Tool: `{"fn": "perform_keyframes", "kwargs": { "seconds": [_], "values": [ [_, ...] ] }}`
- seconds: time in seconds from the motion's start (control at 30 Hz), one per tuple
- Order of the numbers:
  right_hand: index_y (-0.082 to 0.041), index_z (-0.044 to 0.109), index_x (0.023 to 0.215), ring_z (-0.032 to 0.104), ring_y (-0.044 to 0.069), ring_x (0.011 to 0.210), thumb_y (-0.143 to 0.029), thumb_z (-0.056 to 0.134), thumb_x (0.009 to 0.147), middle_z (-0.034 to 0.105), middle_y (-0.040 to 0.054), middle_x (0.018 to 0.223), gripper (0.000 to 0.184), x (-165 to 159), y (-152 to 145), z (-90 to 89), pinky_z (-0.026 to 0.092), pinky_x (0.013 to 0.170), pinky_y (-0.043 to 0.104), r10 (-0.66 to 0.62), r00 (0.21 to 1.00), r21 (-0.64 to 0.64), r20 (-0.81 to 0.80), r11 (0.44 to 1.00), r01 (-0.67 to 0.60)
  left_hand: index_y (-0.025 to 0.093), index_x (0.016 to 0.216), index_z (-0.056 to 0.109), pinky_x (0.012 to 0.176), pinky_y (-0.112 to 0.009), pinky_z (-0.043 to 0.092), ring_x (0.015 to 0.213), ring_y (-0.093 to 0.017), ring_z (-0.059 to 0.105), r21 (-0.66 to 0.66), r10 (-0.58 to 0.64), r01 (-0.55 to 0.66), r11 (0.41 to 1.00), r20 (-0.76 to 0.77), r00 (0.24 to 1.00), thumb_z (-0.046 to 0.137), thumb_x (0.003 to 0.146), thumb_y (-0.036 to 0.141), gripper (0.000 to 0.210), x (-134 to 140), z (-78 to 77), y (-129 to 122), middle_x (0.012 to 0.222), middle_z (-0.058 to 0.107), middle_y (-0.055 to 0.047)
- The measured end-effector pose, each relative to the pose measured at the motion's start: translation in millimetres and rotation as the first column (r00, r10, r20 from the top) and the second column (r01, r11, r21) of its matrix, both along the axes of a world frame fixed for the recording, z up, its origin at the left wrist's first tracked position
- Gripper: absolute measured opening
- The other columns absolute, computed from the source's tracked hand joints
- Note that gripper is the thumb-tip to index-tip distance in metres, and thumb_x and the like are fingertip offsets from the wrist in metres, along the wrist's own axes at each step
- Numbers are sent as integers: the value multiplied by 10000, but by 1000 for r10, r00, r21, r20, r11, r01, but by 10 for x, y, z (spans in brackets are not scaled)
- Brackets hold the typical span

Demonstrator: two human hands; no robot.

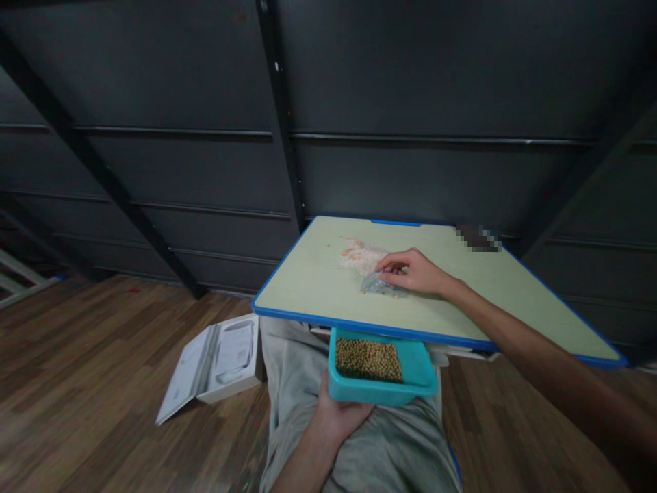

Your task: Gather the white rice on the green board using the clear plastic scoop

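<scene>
My left hand supports a teal plastic tub from below and at its left side, over my lap by the table's front edge. Round tan beans fill the tub's left part, and its right part shows bare bottom. Above the table top, my right hand has its fingers curled and pinched at a crumpled clear plastic bag. Just behind the bag lies a loose spread of pale grains with orange bits at its far side. A few small tan pieces lie by the bag's near edge.
The small table has a pale green top and blue rim. At its back right corner lies a dark, pixelated object. An open white box stands on the wood floor to the left. Dark panels rise behind the table.
</scene>
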State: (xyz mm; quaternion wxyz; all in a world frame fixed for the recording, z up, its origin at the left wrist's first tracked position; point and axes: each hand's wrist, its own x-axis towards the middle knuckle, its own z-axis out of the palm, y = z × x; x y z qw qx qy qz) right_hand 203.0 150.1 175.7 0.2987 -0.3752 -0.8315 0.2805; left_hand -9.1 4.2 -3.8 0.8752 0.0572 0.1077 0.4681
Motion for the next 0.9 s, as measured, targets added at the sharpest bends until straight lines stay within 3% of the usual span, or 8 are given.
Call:
{"fn": "perform_keyframes", "kwargs": {
  "seconds": [0.2,0.47,0.67,0.9],
  "values": [
    [-177,755,990,669,143,579,-384,762,860,744,31,694,245,-48,-88,4,535,583,277,112,991,-215,-71,969,-125,295,1455,572,1154,-528,441,1228,-272,673,-36,93,-93,995,-3,996,407,1005,275,480,-16,97,-19,1347,733,-67],
    [-197,734,1108,637,122,480,-454,788,849,762,20,703,368,-113,-243,12,499,440,233,247,964,-441,-96,858,-264,261,1335,681,1154,-531,435,1255,-281,640,-74,110,-114,991,-55,992,400,1006,261,432,-16,201,-67,1337,735,-66],
    [-203,743,1100,631,121,492,-459,791,842,751,12,695,366,-136,-250,24,489,445,235,234,969,-414,-85,876,-248,301,1374,650,1145,-549,440,1290,-301,625,-57,106,-106,993,-4,994,439,1003,283,427,1,189,-58,1407,693,-73],
    [-185,716,945,597,120,582,-375,763,853,679,-6,667,216,13,-105,123,462,567,264,65,987,-167,-146,982,-90,335,1415,611,1123,-515,465,1222,-287,674,-32,57,-58,998,-12,998,443,986,258,467,-19,110,-60,1391,708,-42]
  ]
}}
